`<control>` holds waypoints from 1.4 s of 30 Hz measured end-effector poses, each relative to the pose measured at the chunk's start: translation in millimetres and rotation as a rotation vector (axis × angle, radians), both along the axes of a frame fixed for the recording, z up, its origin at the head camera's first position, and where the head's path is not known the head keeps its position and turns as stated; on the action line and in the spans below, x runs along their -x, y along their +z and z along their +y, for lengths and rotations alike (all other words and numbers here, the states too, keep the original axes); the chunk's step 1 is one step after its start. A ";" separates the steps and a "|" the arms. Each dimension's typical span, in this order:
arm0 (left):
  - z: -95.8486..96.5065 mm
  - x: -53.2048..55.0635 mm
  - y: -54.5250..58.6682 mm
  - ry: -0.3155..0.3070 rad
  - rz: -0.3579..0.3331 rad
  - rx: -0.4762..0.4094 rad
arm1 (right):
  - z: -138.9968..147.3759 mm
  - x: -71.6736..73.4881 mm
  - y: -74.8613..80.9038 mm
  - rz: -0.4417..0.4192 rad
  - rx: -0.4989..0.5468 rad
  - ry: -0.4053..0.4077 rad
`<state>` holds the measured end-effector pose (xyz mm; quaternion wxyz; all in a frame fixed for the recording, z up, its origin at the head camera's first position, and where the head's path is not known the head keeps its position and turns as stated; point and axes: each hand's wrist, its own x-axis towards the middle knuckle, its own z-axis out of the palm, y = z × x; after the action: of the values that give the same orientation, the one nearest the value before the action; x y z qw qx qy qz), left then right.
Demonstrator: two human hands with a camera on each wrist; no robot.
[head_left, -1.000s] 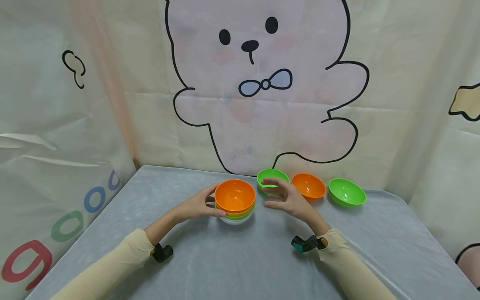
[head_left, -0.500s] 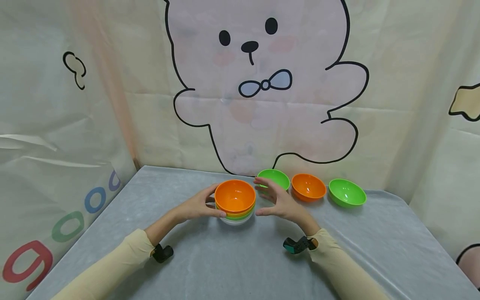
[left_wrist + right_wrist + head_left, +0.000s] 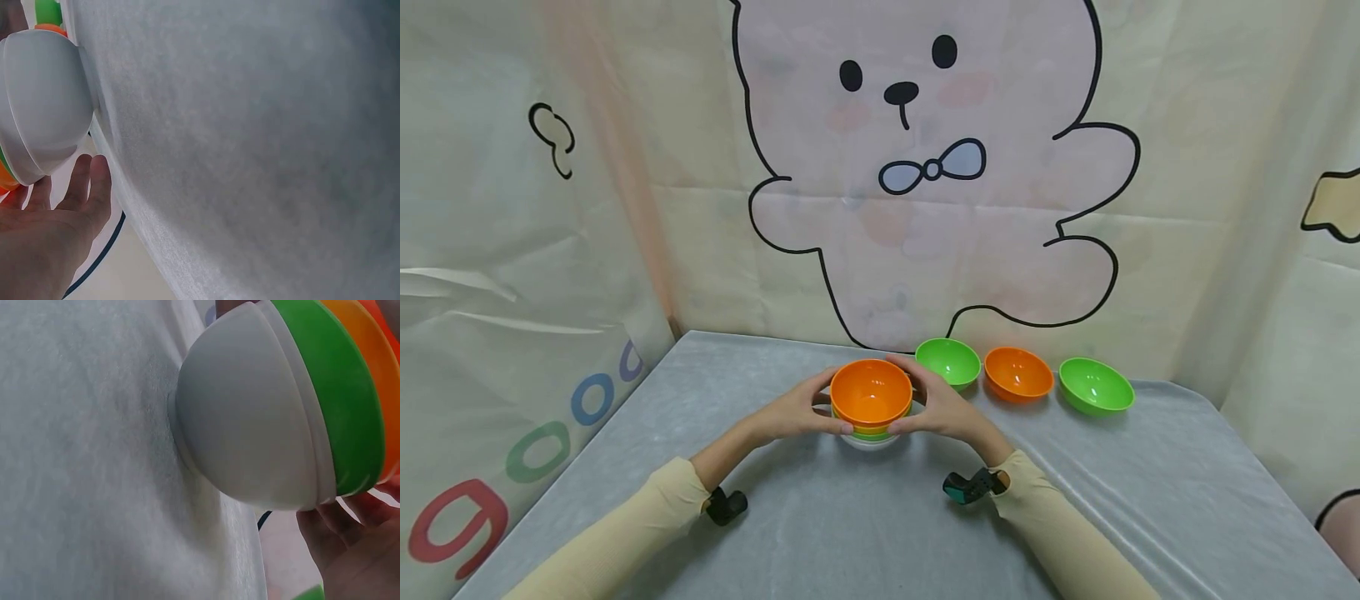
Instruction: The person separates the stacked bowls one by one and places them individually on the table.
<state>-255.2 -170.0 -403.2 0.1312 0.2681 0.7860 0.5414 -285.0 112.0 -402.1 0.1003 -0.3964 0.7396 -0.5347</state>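
Observation:
A stack of nested bowls (image 3: 870, 393) stands on the grey cloth in the head view, orange at the top. Lower in the right wrist view come a green bowl (image 3: 340, 394) and, at the bottom, a white bowl (image 3: 250, 412) whose base meets the cloth. My left hand (image 3: 800, 410) holds the stack's left side, thumb at the front and fingers behind. On the opposite side, my right hand (image 3: 946, 407) holds it likewise, its thumb near the left one. Fingers of the right hand touch the rims from beneath in its wrist view.
To the right, at the table's back, a green bowl (image 3: 948, 362), an orange bowl (image 3: 1018, 375) and another green bowl (image 3: 1096, 387) sit in a row. Behind the table (image 3: 820, 533) hangs a curtain (image 3: 1180, 167) with a cartoon bear. Each wrist wears a small camera.
My right hand has moved left from in front of the back green bowl onto the stack's right side. The left hand and the stack have stayed in place.

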 end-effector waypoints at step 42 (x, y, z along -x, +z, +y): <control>-1.7 -1.2 -0.9 -0.022 -0.004 0.004 | 4.3 -0.4 23.3 0.010 0.189 -0.011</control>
<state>-253.9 -171.7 -404.1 0.1393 0.2756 0.7837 0.5389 -284.6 116.3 -378.9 0.0557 -0.4027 0.6887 -0.6004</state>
